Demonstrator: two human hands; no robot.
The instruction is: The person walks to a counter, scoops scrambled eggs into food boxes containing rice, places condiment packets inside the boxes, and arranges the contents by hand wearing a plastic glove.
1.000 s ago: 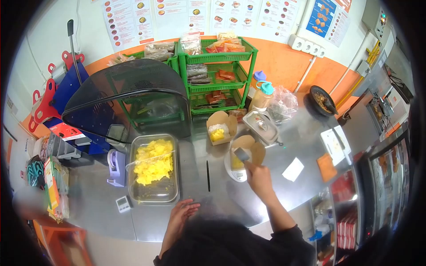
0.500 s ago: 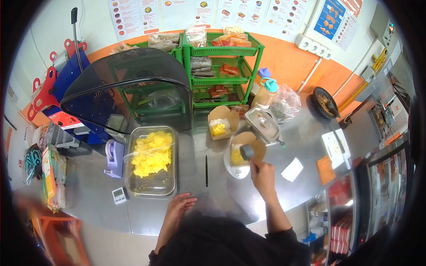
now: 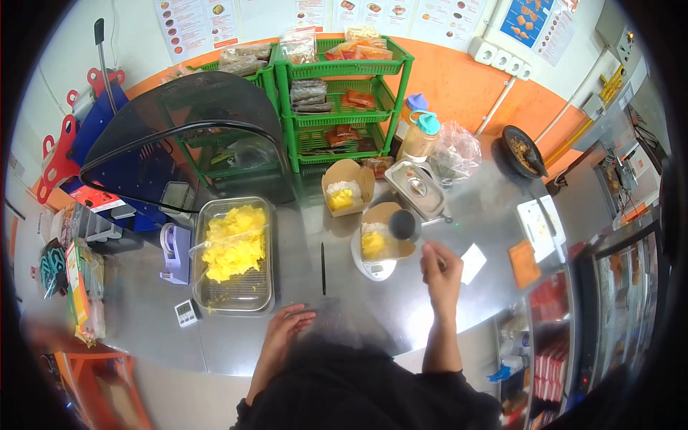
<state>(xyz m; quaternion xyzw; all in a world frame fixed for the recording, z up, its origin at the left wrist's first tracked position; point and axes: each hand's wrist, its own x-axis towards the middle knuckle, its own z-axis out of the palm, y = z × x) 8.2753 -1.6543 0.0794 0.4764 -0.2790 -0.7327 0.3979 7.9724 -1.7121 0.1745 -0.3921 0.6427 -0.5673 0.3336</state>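
Observation:
My right hand [image 3: 442, 269] is closed, holding a dark round scoop [image 3: 405, 224] by its end; the handle barely shows. The scoop hangs over the right side of an open cardboard box [image 3: 402, 248], which has white rice and yellow scrambled egg [image 3: 374, 244] in it. That box stands on a white round kitchen scale [image 3: 378, 270]. My left hand [image 3: 290, 322] holds nothing and rests near the counter's front edge, fingers stretched out. Ahead of it lies a black pen [image 3: 323, 269]. To its left, a clear tray [image 3: 240, 295] holds a heap of yellow egg [image 3: 235, 244].
A second food box [image 3: 358, 176] stands behind the first, beside a lidded metal container [image 3: 419, 190]. Green racks [image 3: 344, 68] and a dark mesh cover [image 3: 186, 136] are at the back. A timer [image 3: 185, 313] and tape dispenser [image 3: 175, 252] sit left; a mortar [image 3: 522, 152] is far right.
My right hand has drawn back to the right of the box, and the scoop has tilted and moved off the egg. The view has shifted slightly. My left hand stays put.

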